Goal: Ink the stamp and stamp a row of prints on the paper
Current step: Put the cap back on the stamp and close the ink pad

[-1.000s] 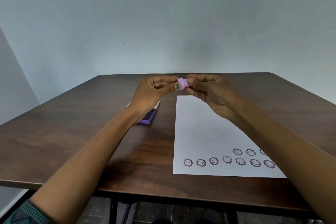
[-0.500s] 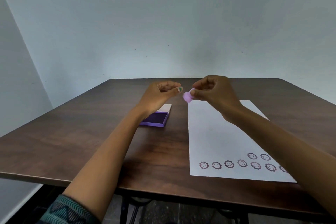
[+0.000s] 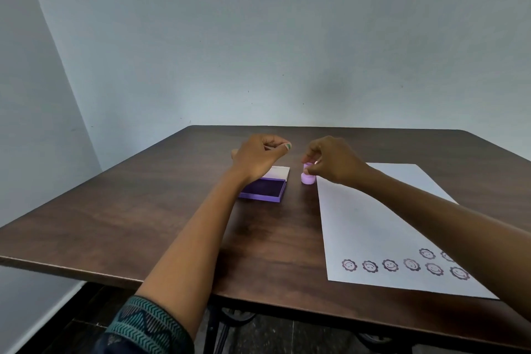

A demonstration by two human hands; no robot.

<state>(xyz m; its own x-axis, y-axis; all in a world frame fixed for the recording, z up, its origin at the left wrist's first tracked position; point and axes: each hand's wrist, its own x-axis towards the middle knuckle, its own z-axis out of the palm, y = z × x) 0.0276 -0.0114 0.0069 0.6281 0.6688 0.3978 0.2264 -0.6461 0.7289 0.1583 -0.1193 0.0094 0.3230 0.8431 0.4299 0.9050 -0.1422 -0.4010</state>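
We see a big brown worktop (image 3: pixel 143 210) in front of us. On its right side lies a white sheet of paper (image 3: pixel 373 224). Near the edge of the paper closest to us there is a row of round smiley prints (image 3: pixel 390 265), six that we can count, and the start of a second row just behind it, partly hidden by our right arm. So we think a good part of the stamping is done, and the rest of the sheet is bare and has room for more.

To the left of the paper sits the purple ink pad (image 3: pixel 263 191), with its lid open and the dark ink showing. Our left hand (image 3: pixel 258 159) hangs over the back of the pad. Its fingers (image 3: pixel 283 145) are curled in narrow, and we cannot tell if they hold anything; it looks like nothing.

Our right hand (image 3: pixel 333 162) is between the pad and the paper. Its fingers (image 3: pixel 309 156) pinch the top of the little pink stamp (image 3: pixel 308 178). The stamp stands upright, and its bottom looks to be touching the bare worktop, just beside the far left corner of the paper and close to the pad. It is not on the ink and not on the paper.

We think the stamp may be getting put down here. If more prints are wanted, it needs to go onto the ink first and then onto the paper beside the last print
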